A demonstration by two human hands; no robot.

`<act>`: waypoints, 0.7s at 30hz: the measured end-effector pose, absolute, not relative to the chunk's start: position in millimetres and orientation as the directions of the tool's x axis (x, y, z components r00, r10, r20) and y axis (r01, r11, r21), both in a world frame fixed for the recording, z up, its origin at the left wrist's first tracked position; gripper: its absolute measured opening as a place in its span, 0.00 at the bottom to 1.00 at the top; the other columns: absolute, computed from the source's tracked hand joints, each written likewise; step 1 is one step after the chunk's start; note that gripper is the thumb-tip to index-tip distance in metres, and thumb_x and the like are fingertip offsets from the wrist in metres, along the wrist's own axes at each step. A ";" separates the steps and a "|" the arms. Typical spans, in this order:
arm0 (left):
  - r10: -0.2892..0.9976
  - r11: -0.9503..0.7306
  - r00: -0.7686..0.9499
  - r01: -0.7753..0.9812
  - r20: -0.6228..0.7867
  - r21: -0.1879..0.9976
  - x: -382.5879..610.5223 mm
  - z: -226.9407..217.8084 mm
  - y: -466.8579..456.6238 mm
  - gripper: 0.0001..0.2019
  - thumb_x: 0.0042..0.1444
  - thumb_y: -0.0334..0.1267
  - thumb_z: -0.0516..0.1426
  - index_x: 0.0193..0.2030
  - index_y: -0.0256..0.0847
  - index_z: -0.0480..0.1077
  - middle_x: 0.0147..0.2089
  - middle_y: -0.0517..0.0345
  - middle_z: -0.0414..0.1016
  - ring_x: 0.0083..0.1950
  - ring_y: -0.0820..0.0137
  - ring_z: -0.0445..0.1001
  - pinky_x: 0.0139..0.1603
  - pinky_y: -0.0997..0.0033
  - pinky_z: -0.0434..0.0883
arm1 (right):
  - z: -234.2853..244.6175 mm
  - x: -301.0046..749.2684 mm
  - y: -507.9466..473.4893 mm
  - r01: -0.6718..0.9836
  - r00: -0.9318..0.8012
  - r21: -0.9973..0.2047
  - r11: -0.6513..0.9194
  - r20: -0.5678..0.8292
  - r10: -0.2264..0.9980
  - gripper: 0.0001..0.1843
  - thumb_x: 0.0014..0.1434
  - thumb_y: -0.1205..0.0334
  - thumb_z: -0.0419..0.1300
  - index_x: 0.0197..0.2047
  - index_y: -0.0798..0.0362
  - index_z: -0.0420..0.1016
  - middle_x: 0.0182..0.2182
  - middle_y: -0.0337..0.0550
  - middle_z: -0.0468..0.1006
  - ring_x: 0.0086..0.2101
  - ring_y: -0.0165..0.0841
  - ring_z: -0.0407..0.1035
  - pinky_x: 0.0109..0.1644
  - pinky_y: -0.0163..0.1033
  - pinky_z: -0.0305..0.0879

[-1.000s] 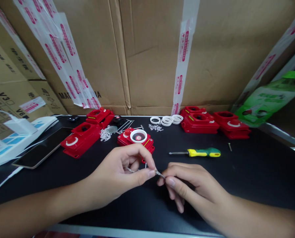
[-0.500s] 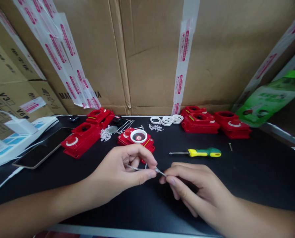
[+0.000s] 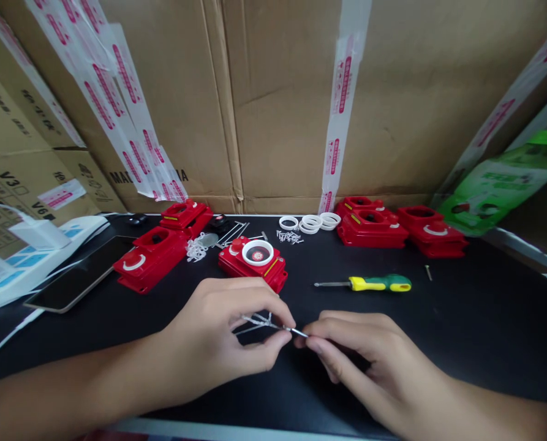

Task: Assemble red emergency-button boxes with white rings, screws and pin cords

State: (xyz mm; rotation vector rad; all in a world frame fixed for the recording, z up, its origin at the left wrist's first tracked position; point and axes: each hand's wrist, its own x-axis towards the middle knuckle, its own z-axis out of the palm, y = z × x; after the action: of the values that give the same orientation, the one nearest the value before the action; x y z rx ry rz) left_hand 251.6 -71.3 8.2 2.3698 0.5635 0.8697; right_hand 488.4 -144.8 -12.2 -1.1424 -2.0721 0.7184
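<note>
Silvery piece [image 3: 297, 332] pinched by left hand [image 3: 227, 337] and right hand [image 3: 374, 355]. Red box [image 3: 236, 264] at its 11 o'clock, part-hidden behind left hand; screwdriver [image 3: 378, 283] at 2.

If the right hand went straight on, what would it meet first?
Likely the fingers of the left hand, just ahead along the thin silvery piece, though depth is unclear.

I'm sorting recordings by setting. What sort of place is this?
Probably a small assembly bench, though only this corner shows: the black tabletop bears several red housings, a yellow-and-green screwdriver and a loose heap of small screws.
</note>
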 end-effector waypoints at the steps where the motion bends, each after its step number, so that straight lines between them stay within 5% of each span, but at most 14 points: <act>1: 0.518 -0.784 0.718 0.181 0.466 0.594 250.3 8.3 -71.3 0.09 0.60 0.26 0.66 0.44 0.43 0.80 0.40 0.64 0.82 0.37 0.78 0.78 0.37 0.82 0.71 | -12.2 488.1 -145.2 0.514 -0.405 -0.717 0.471 0.282 0.870 0.17 0.77 0.61 0.55 0.34 0.51 0.72 0.28 0.34 0.72 0.27 0.25 0.66 0.32 0.31 0.60; 14: 0.435 -0.864 0.739 0.182 0.515 0.469 251.7 7.8 -73.8 0.08 0.61 0.23 0.65 0.42 0.40 0.78 0.38 0.61 0.81 0.39 0.74 0.78 0.44 0.76 0.73 | -16.1 488.5 -149.2 0.560 -0.403 -0.714 0.421 0.209 0.891 0.15 0.78 0.60 0.53 0.39 0.49 0.75 0.32 0.34 0.76 0.30 0.25 0.69 0.35 0.31 0.63; 21: 0.251 -0.941 0.828 0.086 0.502 0.329 246.7 10.5 -71.4 0.03 0.66 0.27 0.63 0.43 0.37 0.76 0.39 0.58 0.82 0.38 0.72 0.77 0.48 0.71 0.75 | -16.6 489.0 -152.0 0.563 -0.419 -0.717 0.411 0.182 0.890 0.14 0.77 0.59 0.54 0.39 0.49 0.77 0.32 0.35 0.77 0.30 0.27 0.71 0.36 0.32 0.65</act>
State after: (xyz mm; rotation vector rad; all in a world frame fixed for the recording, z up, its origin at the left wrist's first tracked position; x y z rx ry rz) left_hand 246.7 -71.4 10.5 2.7172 0.2560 0.8041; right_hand 489.0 -152.0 -16.6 -1.2290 -2.1185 0.7746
